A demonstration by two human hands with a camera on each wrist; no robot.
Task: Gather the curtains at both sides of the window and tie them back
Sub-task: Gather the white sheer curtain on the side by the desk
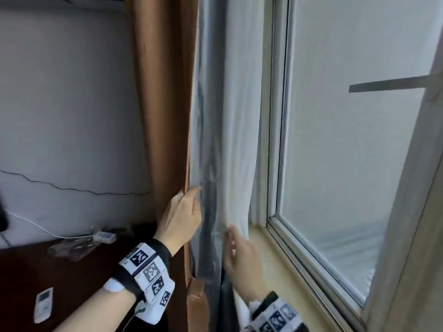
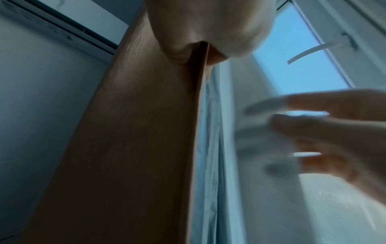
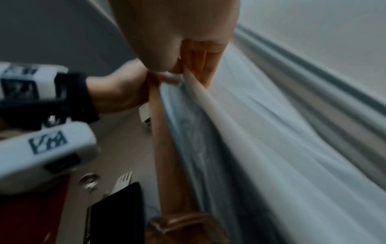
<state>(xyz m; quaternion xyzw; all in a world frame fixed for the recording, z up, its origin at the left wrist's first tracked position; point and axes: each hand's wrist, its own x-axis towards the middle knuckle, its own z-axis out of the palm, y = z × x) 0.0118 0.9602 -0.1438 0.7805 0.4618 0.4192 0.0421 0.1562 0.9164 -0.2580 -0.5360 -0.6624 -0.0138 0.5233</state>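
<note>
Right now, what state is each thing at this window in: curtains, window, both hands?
Brown curtain: hanging drawn to the side, untied, edge gripped by the left hand.
White sheer curtain: hanging loose, untied, a fold pinched by the right hand.
Window: looks closed.
Remote control: lying flat on the dark table.
</note>
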